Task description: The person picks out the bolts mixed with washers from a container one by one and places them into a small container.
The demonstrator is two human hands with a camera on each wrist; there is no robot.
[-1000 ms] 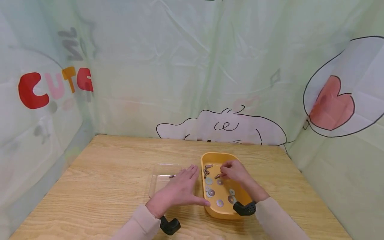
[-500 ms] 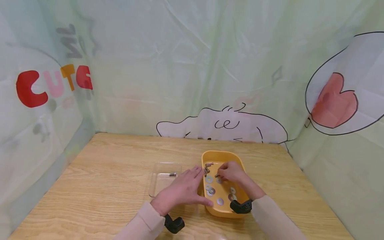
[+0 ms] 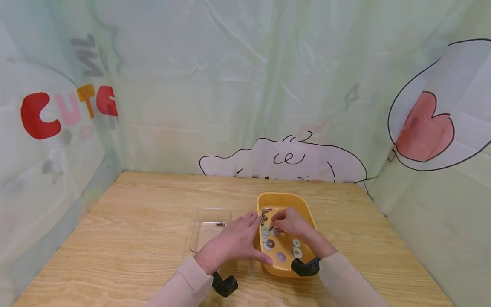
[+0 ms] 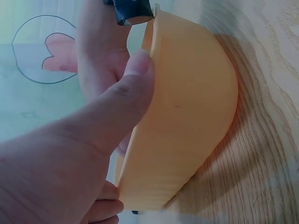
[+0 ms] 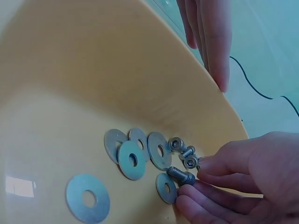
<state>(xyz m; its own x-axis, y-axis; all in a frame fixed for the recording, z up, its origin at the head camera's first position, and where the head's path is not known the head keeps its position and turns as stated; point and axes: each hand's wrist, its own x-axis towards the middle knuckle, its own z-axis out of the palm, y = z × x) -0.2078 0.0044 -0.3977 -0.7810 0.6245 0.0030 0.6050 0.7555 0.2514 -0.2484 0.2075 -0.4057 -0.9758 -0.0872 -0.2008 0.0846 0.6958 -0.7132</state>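
1. A small curtained-off work booth; whether in a home, lab or workshop cannot be told.
2. Pale green printed cloth (image 3: 184,85) hangs behind and on both sides of a wood-grain worktop (image 3: 145,221).
3. The cloth bears bright letters (image 3: 70,121), a cartoon outline (image 3: 284,165) and a heart (image 3: 426,132).
4. Metal bolts (image 5: 176,144) and washers (image 5: 74,198) lie in a yellow tray (image 5: 84,56), as at a bench.

The plastic tub (image 4: 187,93) is plain yellow-orange. Its washers (image 5: 88,214) are silver-grey, one tinted teal, and the socket-head screws (image 5: 181,176) a darker metallic grey. The shallow box (image 3: 208,236) is colourless and see-through. The sleeves (image 3: 186,283) are pale pinkish beige. The bench (image 3: 134,238) is light tan with streaky wood grain; pale green-and-white sheeting (image 3: 192,106) bears red, pink and orange letters (image 3: 30,113) and a black-outlined, coral-red heart (image 3: 426,136).
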